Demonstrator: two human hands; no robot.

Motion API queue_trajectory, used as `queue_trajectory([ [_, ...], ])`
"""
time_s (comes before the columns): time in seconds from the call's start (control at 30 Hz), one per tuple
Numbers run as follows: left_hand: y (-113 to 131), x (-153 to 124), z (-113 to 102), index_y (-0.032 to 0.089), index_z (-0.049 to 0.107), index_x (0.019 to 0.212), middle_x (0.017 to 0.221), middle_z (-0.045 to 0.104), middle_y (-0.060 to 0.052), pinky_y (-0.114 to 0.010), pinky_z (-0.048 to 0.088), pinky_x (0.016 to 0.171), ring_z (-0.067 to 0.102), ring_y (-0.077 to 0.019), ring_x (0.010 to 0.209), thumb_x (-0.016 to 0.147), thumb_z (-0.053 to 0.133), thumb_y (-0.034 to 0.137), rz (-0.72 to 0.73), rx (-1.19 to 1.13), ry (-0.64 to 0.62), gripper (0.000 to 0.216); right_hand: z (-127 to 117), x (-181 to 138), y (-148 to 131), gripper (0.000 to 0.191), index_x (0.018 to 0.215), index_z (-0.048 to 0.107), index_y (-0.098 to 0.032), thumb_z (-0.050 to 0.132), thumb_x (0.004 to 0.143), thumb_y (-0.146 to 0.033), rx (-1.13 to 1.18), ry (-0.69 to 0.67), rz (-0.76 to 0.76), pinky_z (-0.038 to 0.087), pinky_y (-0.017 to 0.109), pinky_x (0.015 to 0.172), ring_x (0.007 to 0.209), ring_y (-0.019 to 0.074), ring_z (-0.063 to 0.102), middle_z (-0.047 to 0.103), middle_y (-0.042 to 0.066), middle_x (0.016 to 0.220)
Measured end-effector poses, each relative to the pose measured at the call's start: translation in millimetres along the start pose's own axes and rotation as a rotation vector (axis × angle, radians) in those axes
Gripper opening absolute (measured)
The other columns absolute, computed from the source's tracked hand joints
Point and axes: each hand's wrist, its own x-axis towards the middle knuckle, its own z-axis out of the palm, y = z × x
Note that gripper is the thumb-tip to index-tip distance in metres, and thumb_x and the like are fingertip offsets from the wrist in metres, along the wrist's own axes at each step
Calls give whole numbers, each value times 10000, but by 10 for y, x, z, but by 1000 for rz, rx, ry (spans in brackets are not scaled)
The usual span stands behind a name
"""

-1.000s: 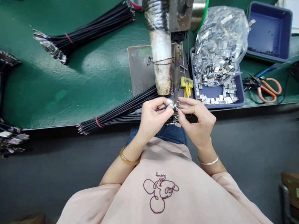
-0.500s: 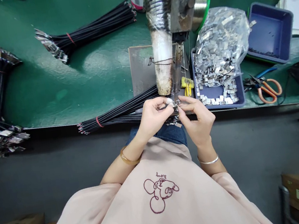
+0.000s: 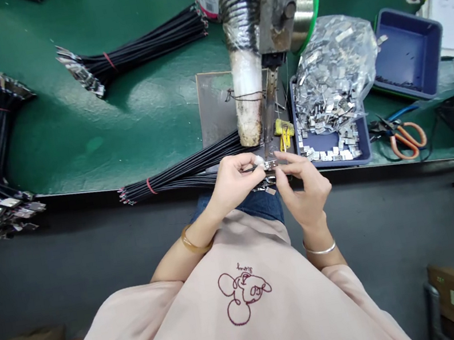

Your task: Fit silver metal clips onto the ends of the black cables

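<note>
My left hand [image 3: 235,183] is closed in a pinch on a thin black cable, with something white at its fingertips. From that pinch a small flat metal connector [image 3: 270,164] points right, in line with the cable. My right hand [image 3: 307,188] has its thumb and index finger around the connector's right end. Below and left of the fingers lies a tied bundle of black cables [image 3: 183,168], its right part hidden behind my left hand. Just above my hands stands the dirty white tip of a duct [image 3: 247,114], beside a metal bracket arm [image 3: 270,93].
A blue tray [image 3: 364,157] to the right holds a plastic bag [image 3: 335,65] of metal connectors. Beyond are another blue tray [image 3: 407,50], orange-handled pliers [image 3: 408,136] and a solder spool [image 3: 306,17]. More cable bundles [image 3: 144,41] lie left. A yellow clip-like piece [image 3: 285,131] is close by.
My right hand has shifted slightly right and down, its fingers a little further from my left fingertips. The metal connector between the hands now shows more fully.
</note>
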Motion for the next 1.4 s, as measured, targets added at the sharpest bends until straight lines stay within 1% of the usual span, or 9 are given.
queue_trajectory([
  [0.13,-19,-47,15,120,657,679,554,400,50,-193,221,479,287,-55,528,716,623,182,2,77,24,80,-6,35,-2,88,943,574,-215,614,904,-147,13,49,69,591,217,620,740,127,756,777,65,1061],
  [0.33,-6,21,5,119,626,620,535,412,52,-191,232,485,293,-47,513,702,630,207,8,-45,41,121,42,31,-22,113,887,613,-215,639,870,-107,-12,-4,-18,616,269,769,948,170,759,777,51,1051],
  [0.63,49,80,3,105,654,644,531,401,50,-186,232,484,299,-43,510,681,642,203,23,-65,103,105,80,75,-43,106,852,618,-224,646,863,-122,32,36,29,631,323,793,917,173,756,767,49,1091],
  [0.83,13,68,-26,111,646,628,524,411,50,-182,242,485,304,-42,506,690,627,185,26,-31,56,98,39,36,-45,125,844,596,-222,642,853,-107,1,3,-24,629,319,815,933,175,763,761,69,1120],
  [1.0,-42,36,-23,110,663,651,598,550,18,-179,326,524,419,-59,544,719,620,189,13,5,19,113,0,-5,-29,141,849,581,-224,639,856,-95,-5,-41,-53,624,283,785,932,165,763,765,75,1106],
  [1.17,-21,19,-12,106,663,663,573,521,32,-170,313,505,386,-48,525,733,607,183,31,25,2,118,-5,-5,-31,130,879,596,-225,644,868,-105,3,-27,-36,611,271,782,961,168,756,771,58,1070],
  [1.23,-4,-5,-6,109,667,670,543,478,45,-168,286,482,347,-45,507,741,603,187,38,65,7,123,-7,6,-32,100,900,589,-226,629,890,-135,16,-12,14,606,265,747,917,163,758,769,55,1063],
  [1.3,5,-42,6,113,679,691,531,465,49,-166,272,469,334,-47,500,747,598,178,75,152,25,118,-11,29,-31,57,910,557,-226,596,925,-187,53,-5,135,581,238,639,739,129,740,765,39,987],
  [1.4,-9,-102,22,120,691,715,570,535,30,-171,294,483,374,-53,515,760,580,137,265,339,37,121,-21,77,-25,97,890,495,-237,541,969,-272,171,-84,355,457,195,462,463,79,580,637,-62,655],
])
